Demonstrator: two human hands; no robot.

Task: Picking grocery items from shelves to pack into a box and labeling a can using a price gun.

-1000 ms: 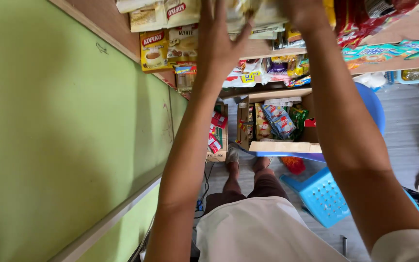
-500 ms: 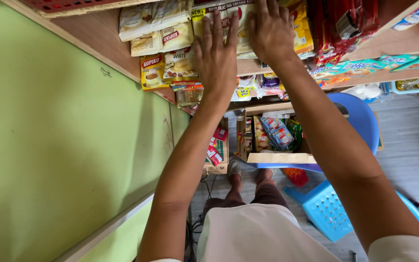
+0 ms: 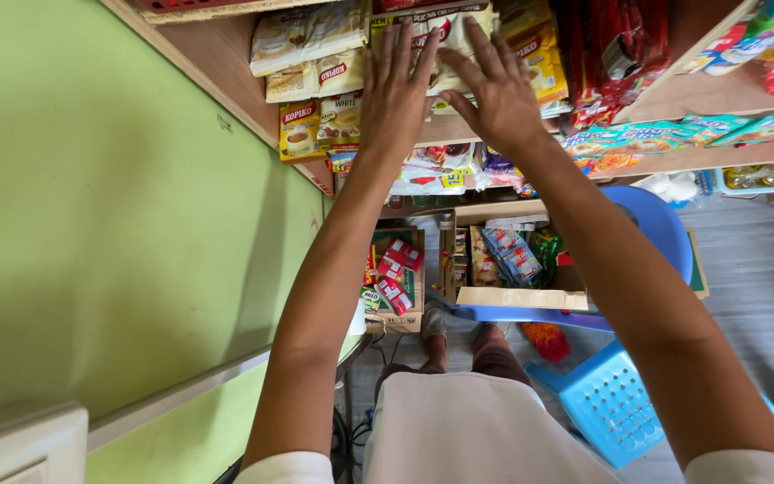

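Packets under the hands: a row of pale sachet packets is hanging at the front of the upper wooden shelf, at about 12 o'clock in the view.
Left hand: the left hand is lying flat on these packets, fingers spread and pointing to 12 o'clock; it is pinching nothing.
Right hand: the right hand is also lying open on the same packets, just beside the left one at its 3 o'clock, fingers fanning toward 11 o'clock; I cannot tell if the thumb is hooking under a packet.
Neighbours on the shelf: cream and yellow sachet strips are hanging at 9 o'clock from the hands, and red packets at 3 o'clock.
Lower shelf: blue and orange packets are lying along a second shelf at 3 o'clock, further out.
Below the arms: cardboard boxes of small goods are standing on the floor, between the two forearms, near 6 o'clock from the hands.
Seats: a blue plastic chair is standing at 4 o'clock, and a light blue perforated stool is sitting near 5 o'clock.
Room: a green wall is filling the 9 o'clock side, and a grey floor is showing at 4 o'clock.
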